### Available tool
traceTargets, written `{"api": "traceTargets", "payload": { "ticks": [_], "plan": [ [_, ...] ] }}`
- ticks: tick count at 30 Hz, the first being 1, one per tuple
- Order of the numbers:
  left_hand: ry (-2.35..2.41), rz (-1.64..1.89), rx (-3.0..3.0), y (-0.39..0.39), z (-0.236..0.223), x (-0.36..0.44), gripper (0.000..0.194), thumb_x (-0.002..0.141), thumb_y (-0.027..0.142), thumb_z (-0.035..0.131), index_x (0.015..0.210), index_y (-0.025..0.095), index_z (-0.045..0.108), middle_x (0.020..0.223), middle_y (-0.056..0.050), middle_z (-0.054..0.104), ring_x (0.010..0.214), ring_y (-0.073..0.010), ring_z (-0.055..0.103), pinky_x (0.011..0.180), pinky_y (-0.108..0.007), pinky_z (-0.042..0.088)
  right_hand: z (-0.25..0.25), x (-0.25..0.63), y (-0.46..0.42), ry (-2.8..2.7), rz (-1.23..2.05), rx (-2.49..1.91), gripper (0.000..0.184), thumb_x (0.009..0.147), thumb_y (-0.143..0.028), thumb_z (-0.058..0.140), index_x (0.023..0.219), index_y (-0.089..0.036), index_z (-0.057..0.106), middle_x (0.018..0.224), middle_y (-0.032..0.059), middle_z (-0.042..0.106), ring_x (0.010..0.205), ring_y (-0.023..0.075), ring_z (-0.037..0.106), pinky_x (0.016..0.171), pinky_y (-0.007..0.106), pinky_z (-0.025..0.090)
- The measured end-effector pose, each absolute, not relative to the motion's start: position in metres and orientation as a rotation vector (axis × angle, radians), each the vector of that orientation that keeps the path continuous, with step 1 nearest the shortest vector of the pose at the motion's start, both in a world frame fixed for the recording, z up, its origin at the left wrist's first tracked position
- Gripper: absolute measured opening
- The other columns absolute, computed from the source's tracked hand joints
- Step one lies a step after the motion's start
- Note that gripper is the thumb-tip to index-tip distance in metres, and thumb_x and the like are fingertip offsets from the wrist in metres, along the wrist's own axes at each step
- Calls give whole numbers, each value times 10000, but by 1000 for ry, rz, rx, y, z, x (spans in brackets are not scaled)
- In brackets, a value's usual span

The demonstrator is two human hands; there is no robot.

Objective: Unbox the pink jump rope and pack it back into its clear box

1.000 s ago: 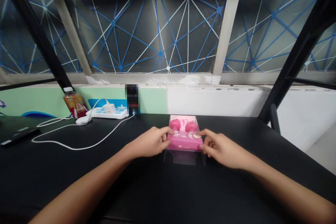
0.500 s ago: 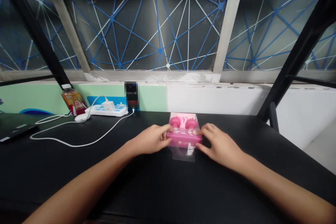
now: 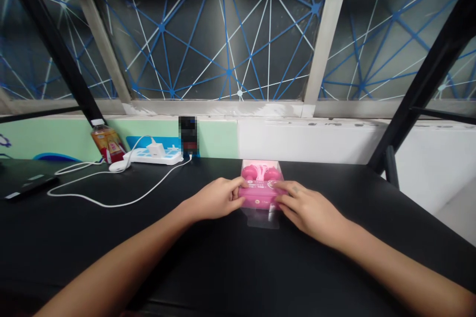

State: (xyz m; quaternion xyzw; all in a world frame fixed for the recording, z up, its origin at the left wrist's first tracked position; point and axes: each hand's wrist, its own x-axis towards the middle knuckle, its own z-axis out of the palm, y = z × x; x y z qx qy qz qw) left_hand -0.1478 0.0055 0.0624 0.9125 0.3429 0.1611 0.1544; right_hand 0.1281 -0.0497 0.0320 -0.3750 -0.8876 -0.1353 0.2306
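Observation:
A pink box (image 3: 259, 201) lies on the black table (image 3: 230, 267), its clear plastic front flap (image 3: 263, 219) sticking out toward me. Through the clear top at the back show two rounded pink pieces (image 3: 271, 174) and a pale pink cord between them; I cannot make out their kind. My left hand (image 3: 217, 199) pinches the box's left side, index finger on top and thumb at the front corner. On the right, my right hand (image 3: 310, 210) lays its curled fingers over the top and front corner of the box. Its thumb is partly hidden.
At the back left stand a drink bottle (image 3: 108, 142) and a white power strip (image 3: 163, 156) with a charger (image 3: 155, 149) and white cable (image 3: 122, 204). A black flat device (image 3: 31, 187) lies far left. Black posts (image 3: 412, 79) flank the table before the wall and windows.
My right hand has moved left and inward, its fingers going from the box's right edge onto its front corner. My left hand keeps its grip. The box stays in nearly the same place.

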Motion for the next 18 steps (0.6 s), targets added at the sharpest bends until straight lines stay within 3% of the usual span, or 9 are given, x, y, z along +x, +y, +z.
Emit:
{"api": "traceTargets", "payload": {
  "ticks": [6,9,14,18],
  "plan": [
    [980,469,2622,4,62,-148,198,914,278,542,1098,210,571,709,22,616,628,-136,582,591,-231,413,33,125,-52,-2502,-403,-1013,194,905,-131,520,940,-203,696,1308,119,591,1188,300,547,853,458,568],
    [980,475,2616,4,63,-149,198,917,286,541,1095,204,573,706,20,617,624,-137,583,591,-233,414,35,121,-57,-2522,-375,-1060,163,897,-237,585,1007,-191,696,1343,143,564,1247,323,500,920,480,540],
    [986,472,2634,6,62,-148,197,916,286,544,1098,218,579,706,26,610,617,-136,580,583,-230,411,37,120,-61,-2570,-415,-1083,388,824,-404,704,1120,-155,668,1388,192,520,1281,361,473,949,501,521],
    [973,471,2668,4,62,-149,190,919,284,543,1095,223,576,718,26,623,633,-136,593,591,-226,414,37,120,-60,-2524,-488,-1046,238,880,-353,639,1002,-152,677,1304,176,599,1213,348,544,848,469,572]
  ]
}}
